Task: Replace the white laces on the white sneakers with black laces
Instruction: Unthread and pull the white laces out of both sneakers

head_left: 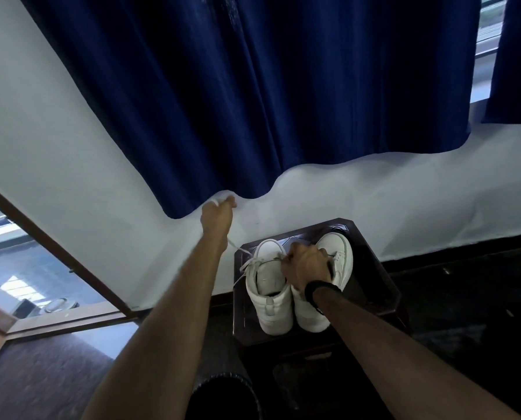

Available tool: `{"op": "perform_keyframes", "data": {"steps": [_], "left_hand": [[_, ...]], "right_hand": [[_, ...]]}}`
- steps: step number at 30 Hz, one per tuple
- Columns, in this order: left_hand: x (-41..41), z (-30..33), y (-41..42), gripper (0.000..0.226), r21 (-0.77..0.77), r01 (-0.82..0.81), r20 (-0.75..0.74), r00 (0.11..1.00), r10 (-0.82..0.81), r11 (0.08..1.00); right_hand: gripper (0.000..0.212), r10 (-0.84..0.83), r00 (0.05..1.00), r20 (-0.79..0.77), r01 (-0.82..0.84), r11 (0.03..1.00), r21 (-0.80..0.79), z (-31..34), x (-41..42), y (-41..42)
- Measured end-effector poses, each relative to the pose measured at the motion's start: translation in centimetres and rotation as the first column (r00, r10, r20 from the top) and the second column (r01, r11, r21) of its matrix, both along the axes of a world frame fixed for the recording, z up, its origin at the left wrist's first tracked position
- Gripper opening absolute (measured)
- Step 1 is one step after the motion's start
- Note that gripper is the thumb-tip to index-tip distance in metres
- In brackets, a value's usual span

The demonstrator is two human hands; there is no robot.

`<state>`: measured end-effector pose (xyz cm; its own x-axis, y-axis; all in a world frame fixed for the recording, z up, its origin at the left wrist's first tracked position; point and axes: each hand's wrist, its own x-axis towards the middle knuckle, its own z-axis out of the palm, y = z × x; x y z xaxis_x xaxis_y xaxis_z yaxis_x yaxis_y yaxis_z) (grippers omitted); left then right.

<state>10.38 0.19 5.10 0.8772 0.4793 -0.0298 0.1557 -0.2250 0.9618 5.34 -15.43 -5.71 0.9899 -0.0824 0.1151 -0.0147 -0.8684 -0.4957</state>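
- Sneakers, white leather pair (283,286), on dark wooden stool (371,268).
- Left hand (217,218) pinches white lace (247,257), drawn taut.
- Right hand (307,266) grips the sneakers.
- Blue curtain (253,86), white wall (56,147).

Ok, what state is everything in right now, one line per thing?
Left hand: raised, grips white lace.
White lace: taut from left sneaker up to left hand.
Left sneaker: upright on stool, partly unlaced.
Right sneaker: upright, beside the left.
Right hand: rests on the sneakers, fingers curled.
Stool: holds both sneakers.
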Motion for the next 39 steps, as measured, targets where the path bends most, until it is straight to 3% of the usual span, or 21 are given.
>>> {"op": "perform_keyframes", "data": {"steps": [2, 5, 6, 8, 12, 14, 18, 22, 26, 28, 31, 33, 35, 37, 38, 39], "left_hand": [[-0.6, -1.4, 1.2, 0.045, 0.177, -0.076, -0.143, 0.984, 0.102, 0.981], [-2.4, -4.8, 2.3, 0.079, 0.410, -0.058, -0.387, 0.893, 0.231, 0.910], [-3.2, -5.8, 2.2, 0.086, 0.513, -0.030, -0.425, 0.859, 0.284, 0.858], [-4.5, -7.7, 1.6, 0.085, 0.628, 0.043, -0.387, 0.883, 0.264, 0.777], [-5.3, -11.6, 0.7, 0.035, 0.556, 0.209, -0.281, 0.958, -0.056, 0.804], [-5.7, -12.9, 0.6, 0.019, 0.538, 0.214, -0.253, 0.964, -0.087, 0.815], [-6.9, -13.7, -0.5, 0.025, 0.459, 0.112, -0.129, 0.990, -0.059, 0.881], [-7.0, -13.8, -0.8, 0.014, 0.406, 0.076, -0.059, 0.997, -0.057, 0.911], [-6.4, -14.8, -0.7, 0.052, 0.363, 0.029, -0.036, 0.999, -0.017, 0.931], [-6.2, -15.0, -0.6, 0.054, 0.348, 0.031, -0.065, 0.998, -0.009, 0.937], [-6.6, -14.7, -0.8, 0.053, 0.358, 0.026, -0.070, 0.998, -0.001, 0.933], [-6.7, -14.6, -0.8, 0.049, 0.366, 0.019, -0.065, 0.998, 0.005, 0.930], [-6.8, -14.6, -0.8, 0.039, 0.370, 0.007, -0.059, 0.998, 0.016, 0.929], [-6.9, -14.5, -1.0, 0.036, 0.384, 0.000, -0.056, 0.998, 0.024, 0.923], [-6.9, -14.5, -1.1, 0.036, 0.396, -0.002, -0.051, 0.998, 0.024, 0.918], [-6.9, -14.6, -1.1, 0.037, 0.408, -0.002, -0.047, 0.999, 0.023, 0.913]], "right_hand": [[0.026, 0.035, 0.999, 0.022, -0.035, 0.999, -0.022, -0.4, 0.3, 0.2], [0.027, 0.134, 0.984, 0.115, -0.122, 0.987, -0.103, -0.8, 0.9, 0.6], [0.031, 0.202, 0.973, 0.111, -0.184, 0.970, -0.156, -0.6, 1.1, 0.7], [0.040, 0.355, 0.933, 0.060, -0.322, 0.899, -0.297, 0.2, 1.7, 1.0], [0.039, 0.495, 0.865, -0.082, -0.484, 0.780, -0.396, 1.6, 3.3, 2.5], [0.032, 0.503, 0.858, -0.106, -0.499, 0.767, -0.403, 1.6, 3.9, 3.4], [0.027, 0.472, 0.880, -0.055, -0.441, 0.769, -0.463, 0.8, 4.8, 4.4], [0.022, 0.444, 0.896, 0.016, -0.367, 0.759, -0.539, 0.5, 5.1, 5.1], [0.019, 0.454, 0.890, 0.047, -0.329, 0.710, -0.623, 0.5, 5.0, 5.6], [0.021, 0.441, 0.896, 0.050, -0.324, 0.727, -0.605, 0.6, 4.9, 5.6], [0.021, 0.389, 0.919, 0.069, -0.322, 0.838, -0.440, 0.8, 4.6, 5.2], [0.015, 0.294, 0.950, 0.106, -0.272, 0.945, -0.184, 1.6, 4.5, 4.4], [0.013, 0.136, 0.981, 0.140, -0.152, 0.982, 0.111, 3.2, 4.8, 3.7], [0.014, -0.023, 0.985, 0.170, -0.055, 0.896, 0.441, 5.6, 5.8, 3.1], [0.013, -0.086, 0.981, 0.171, -0.037, 0.791, 0.611, 7.1, 6.4, 2.7], [0.012, -0.121, 0.982, 0.146, -0.040, 0.623, 0.781, 8.6, 6.9, 2.4]]}}
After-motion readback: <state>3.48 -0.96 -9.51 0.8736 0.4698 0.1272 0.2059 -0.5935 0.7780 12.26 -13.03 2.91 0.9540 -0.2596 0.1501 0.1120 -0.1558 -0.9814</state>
